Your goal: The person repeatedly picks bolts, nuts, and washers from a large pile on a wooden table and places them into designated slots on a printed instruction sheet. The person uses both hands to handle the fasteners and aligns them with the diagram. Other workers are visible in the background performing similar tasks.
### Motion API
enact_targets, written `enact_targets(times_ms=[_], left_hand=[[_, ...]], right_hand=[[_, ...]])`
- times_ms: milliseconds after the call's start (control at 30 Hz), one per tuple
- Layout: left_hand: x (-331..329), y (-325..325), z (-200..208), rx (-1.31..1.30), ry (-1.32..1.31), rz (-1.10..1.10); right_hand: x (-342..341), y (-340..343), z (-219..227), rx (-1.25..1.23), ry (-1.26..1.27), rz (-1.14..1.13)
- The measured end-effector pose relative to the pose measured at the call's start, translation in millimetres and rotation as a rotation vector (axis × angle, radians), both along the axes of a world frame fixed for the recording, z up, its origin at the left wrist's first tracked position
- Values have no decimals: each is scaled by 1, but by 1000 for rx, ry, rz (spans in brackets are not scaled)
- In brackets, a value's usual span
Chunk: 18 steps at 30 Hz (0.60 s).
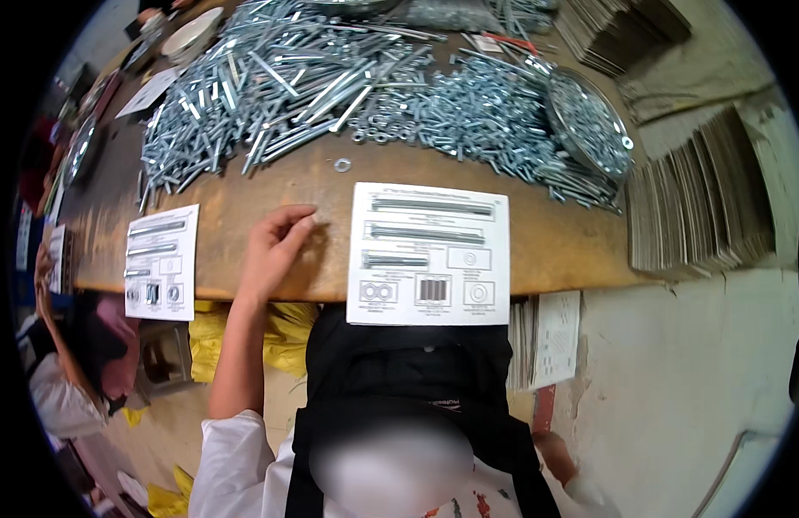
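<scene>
My left hand [277, 246] is over the front of the wooden table, left of a white printed card [430, 298]. Its fingers are curled, with thumb and forefinger nearly together; whatever may be between them is too small to make out. Bolt outlines, washer shapes and small boxes are printed on the card, which overhangs the table's front edge. A single washer [342, 165] lies beyond my left hand. Of my right arm only a bent part shows low at the right; the hand itself is out of sight.
Heaps of long bolts [287, 78] and small screws [477, 104] cover the far table [564, 250]. A metal bowl [589, 121] stands at right beside cardboard stacks [693, 198]. Another printed card [160, 268] lies left, near another person's hand [44, 268]. More cards [555, 341] stand below the table edge.
</scene>
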<state>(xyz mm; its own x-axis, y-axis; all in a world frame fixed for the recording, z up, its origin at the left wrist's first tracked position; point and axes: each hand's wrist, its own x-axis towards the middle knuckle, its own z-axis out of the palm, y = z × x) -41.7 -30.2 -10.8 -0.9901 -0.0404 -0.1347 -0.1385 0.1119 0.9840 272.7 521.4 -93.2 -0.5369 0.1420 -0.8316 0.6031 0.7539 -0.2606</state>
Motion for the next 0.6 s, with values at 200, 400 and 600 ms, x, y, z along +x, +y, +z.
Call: enact_targets(times_ms=[200,400,600], left_hand=[[-20,26,2,-31,52,-80],[-40,59,9,-326,158,-196],[-41,56,8,-446,155,-220]], right_hand=[[-188,-77,93,166,842,65],[-343,-161,111,-172,1284,241],[-370,-173,75,-369,1328,192]])
